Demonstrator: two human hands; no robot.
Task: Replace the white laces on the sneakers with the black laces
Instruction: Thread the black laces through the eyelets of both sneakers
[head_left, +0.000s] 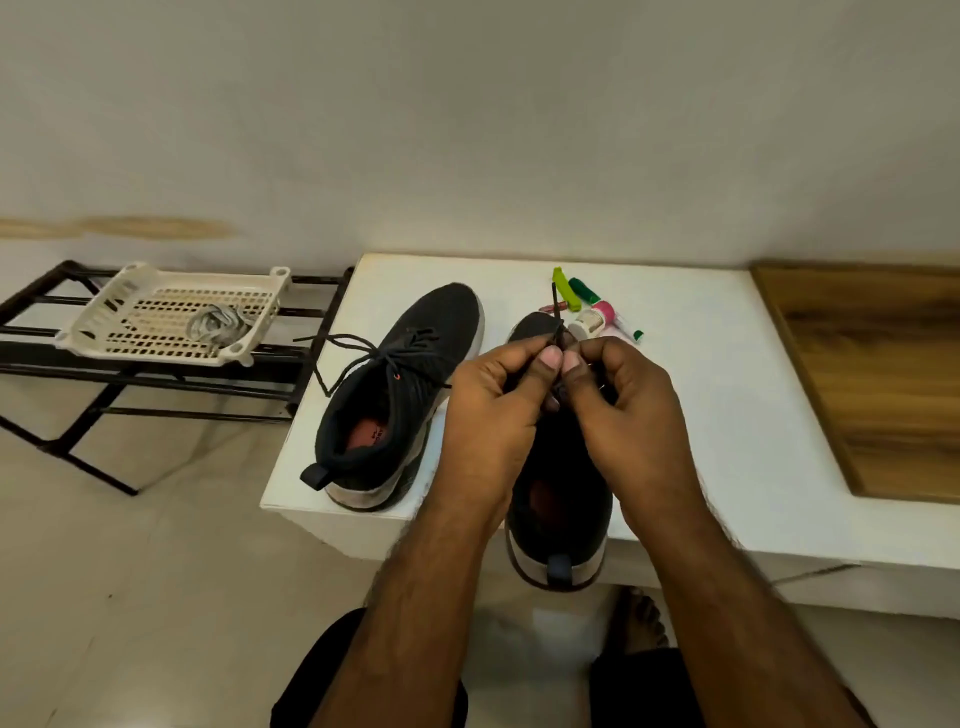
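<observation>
At your ten o'clock a black rack (156, 374) carries a white basket (130, 291) holding the white laces (218, 323); on the white table (727, 395) the left sneaker (400, 395) sits already laced; at twelve your left hand (493, 410) and right hand (623, 410) both pinch the black lace (557, 306) over the right sneaker (558, 519), its heel overhanging the near edge; open floor (130, 571) lies at eight.

Laces (218, 325) in tray (104, 304), left of sneakers (395, 395)

Bare forearms, black shorts (332, 675) (one bare foot (641, 618)).
</observation>
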